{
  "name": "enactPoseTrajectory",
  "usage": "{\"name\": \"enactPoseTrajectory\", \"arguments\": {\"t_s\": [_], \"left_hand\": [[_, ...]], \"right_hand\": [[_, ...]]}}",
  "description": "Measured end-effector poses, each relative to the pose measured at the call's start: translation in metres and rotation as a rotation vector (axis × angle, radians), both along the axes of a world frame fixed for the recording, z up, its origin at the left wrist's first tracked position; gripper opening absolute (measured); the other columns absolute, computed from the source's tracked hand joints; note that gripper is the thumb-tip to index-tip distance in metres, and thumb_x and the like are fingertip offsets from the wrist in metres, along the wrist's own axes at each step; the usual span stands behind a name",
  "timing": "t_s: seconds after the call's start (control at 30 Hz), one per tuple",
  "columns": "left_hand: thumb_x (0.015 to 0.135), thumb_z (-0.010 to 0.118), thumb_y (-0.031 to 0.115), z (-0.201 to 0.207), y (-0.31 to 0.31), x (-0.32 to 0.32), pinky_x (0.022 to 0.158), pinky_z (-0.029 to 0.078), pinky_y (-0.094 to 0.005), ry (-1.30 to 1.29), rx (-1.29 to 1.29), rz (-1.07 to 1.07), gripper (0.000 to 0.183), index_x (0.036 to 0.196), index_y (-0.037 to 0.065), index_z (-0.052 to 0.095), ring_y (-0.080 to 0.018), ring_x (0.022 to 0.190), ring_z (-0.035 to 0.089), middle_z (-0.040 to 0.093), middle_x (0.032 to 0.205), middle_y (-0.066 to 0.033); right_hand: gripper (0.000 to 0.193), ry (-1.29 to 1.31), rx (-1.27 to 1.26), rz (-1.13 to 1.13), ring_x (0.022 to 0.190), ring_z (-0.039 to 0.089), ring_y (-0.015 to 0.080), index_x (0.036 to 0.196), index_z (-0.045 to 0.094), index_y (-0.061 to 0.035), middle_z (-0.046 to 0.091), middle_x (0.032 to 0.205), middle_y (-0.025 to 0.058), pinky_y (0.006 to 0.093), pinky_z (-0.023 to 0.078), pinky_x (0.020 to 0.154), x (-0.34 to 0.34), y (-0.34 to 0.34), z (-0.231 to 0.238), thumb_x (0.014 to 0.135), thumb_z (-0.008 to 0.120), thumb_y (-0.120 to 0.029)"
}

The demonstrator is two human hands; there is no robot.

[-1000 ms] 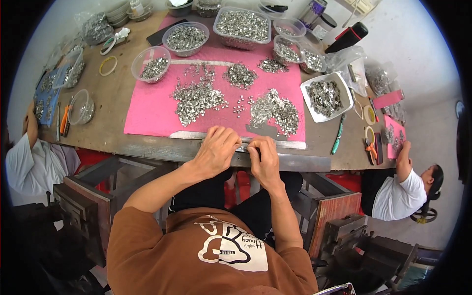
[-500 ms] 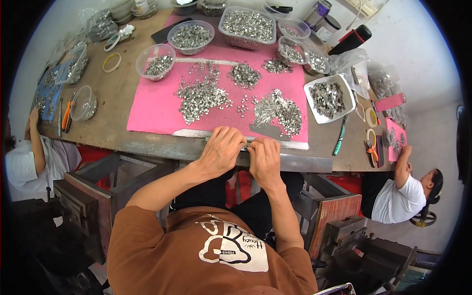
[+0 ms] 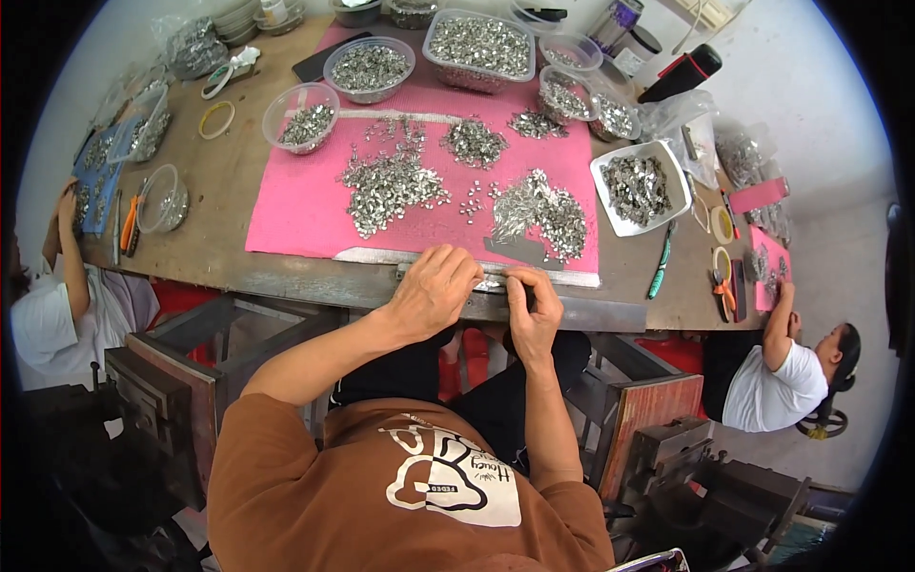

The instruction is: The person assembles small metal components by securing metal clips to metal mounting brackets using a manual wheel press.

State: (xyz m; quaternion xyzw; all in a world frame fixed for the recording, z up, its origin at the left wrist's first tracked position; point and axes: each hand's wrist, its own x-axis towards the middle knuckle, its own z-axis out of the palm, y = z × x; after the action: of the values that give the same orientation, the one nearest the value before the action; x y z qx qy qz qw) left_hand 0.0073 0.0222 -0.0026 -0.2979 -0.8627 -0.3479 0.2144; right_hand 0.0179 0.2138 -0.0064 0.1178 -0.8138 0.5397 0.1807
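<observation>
My left hand (image 3: 437, 294) is at the table's front edge with its fingers bent down and pressed together. By its fingertips lies a small shiny metal piece (image 3: 492, 283), partly hidden under them. My right hand (image 3: 536, 310) is just to the right, thumb and fingers curled in a pinch; whatever is between them is too small to make out. Both hands rest over a long metal bar (image 3: 600, 316) along the edge. Beyond them, on a pink mat (image 3: 295, 214), are heaps of small silvery metal pieces (image 3: 386, 195), with another heap (image 3: 553, 214) nearer my right hand.
Plastic tubs of metal pieces (image 3: 370, 71) line the back, with a white square tray (image 3: 679, 191) at right. A green-handled tool (image 3: 660, 262) and orange-handled pliers (image 3: 721, 294) lie farther right. Co-workers sit at both sides, one in a white shirt (image 3: 777, 381) at right.
My right hand has shifted slightly right and down, away from my left hand. The gap between them is wider and shows more of the shiny metal piece. My left hand is nearly still.
</observation>
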Motion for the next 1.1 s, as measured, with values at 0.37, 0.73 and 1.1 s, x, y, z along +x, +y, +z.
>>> {"name": "enactPoseTrajectory", "arguments": {"t_s": [0.37,0.73,1.1], "left_hand": [[0.082,0.067,0.010,0.006,-0.001,-0.005,0.081,0.049,-0.0407,0.153,-0.203,-0.080,0.014,0.090,0.003,0.058,-0.0292,0.089,0.058,0.056,0.092,-0.0118],[0.080,0.074,0.008,0.006,0.006,0.009,0.080,0.049,-0.0426,0.056,0.055,0.055,0.014,0.093,0.007,0.069,-0.0289,0.086,0.060,0.064,0.091,-0.0082],[0.088,0.069,0.012,-0.009,0.002,0.018,0.107,0.041,-0.0537,0.060,-0.012,0.068,0.019,0.106,0.007,0.071,-0.0257,0.101,0.060,0.066,0.107,-0.0065]], "right_hand": [[0.012,0.081,0.044,0.051,0.090,0.068,0.0252,0.100,0.068,0.0000,0.070,0.099,0.0120,0.0346,0.052,0.080,0.002,0.002,-0.005,0.089,0.071,0.003],[0.020,0.385,0.468,0.044,0.097,0.064,0.0307,0.100,0.067,-0.0033,0.068,0.106,0.0125,0.0428,0.046,0.088,0.007,0.004,-0.005,0.082,0.072,0.003],[0.012,0.202,0.320,0.110,0.091,0.066,0.0295,0.098,0.068,-0.0021,0.070,0.097,0.0111,0.0387,0.047,0.083,-0.052,-0.012,0.031,0.086,0.070,0.002]]}}
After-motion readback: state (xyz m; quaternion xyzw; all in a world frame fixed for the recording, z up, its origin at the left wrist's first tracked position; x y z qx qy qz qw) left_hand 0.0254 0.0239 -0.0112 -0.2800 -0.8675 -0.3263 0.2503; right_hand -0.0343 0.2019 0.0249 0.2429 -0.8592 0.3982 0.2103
